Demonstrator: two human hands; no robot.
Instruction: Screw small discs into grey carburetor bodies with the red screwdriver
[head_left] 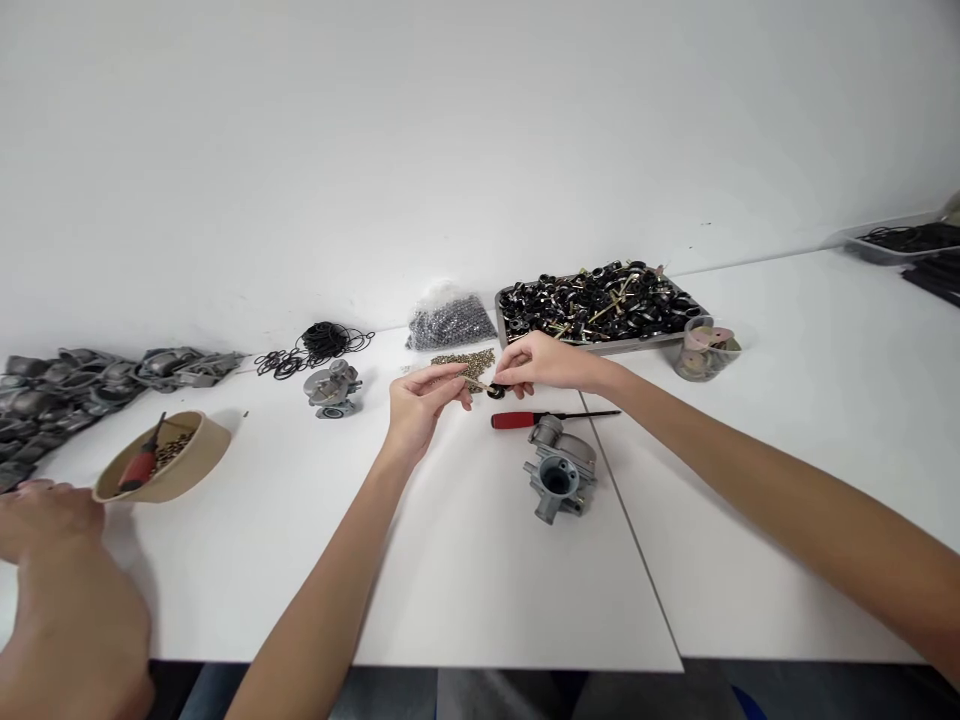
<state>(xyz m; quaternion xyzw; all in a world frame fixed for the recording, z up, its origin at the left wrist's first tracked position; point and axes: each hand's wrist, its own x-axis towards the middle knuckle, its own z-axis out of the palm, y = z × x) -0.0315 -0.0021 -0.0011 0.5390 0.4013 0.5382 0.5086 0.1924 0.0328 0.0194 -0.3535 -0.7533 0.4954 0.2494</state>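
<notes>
My left hand [417, 412] pinches the end of a thin brass-coloured rod [475, 383]. At the rod's other end is a small black ring-like part [496, 391], which the fingers of my right hand [534, 362] grip. Both hands are raised a little over the table, close together. Just below them lies a screwdriver [513, 420] with a red handle. Nearer to me stands a grey metal carburetor [564, 478], its round bore facing me. Behind my fingers is a heap of small brass-coloured pieces [481, 358], partly hidden.
Behind stand a tray [637, 346] of black parts and a bag [452, 322] of small dark pieces. A clear cup [697, 366] is at right. Leftward are another carburetor [331, 388], black rings [324, 342], grey castings [90, 385], a bowl [206, 458] and another person's hand [49, 520].
</notes>
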